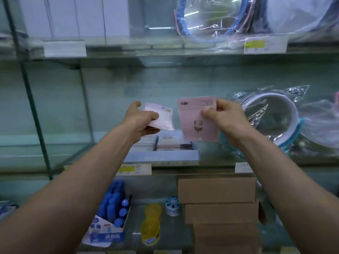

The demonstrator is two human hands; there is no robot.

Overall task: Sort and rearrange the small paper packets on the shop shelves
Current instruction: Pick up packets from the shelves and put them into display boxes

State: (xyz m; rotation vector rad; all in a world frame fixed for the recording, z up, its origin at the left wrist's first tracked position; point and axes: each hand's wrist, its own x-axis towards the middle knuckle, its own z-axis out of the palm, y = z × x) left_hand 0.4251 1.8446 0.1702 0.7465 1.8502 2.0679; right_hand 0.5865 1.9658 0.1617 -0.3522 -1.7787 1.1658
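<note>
Glass shelf runs across the middle. Above it, left of centre, the left hand grips a thin stack of pale packets, thumb on top and fingers curled beneath. Under the stack a blue-edged box sits on the shelf with more packets lying in it. Just right, a pink packet hangs upright over the box's right end, apart from the stack. The right hand pinches it at the upper right edge between thumb and fingertips. Further right, a bagged hoop leans on the same shelf.

The packets look light, flat and bendy, so an edge pinch should carry one without strain. The pale ones seem glossy and may slide over each other; the stack is better clamped across its width. For dropping the pink one into the box, a hold at the top edge leaves the bottom free to slip in.
</note>
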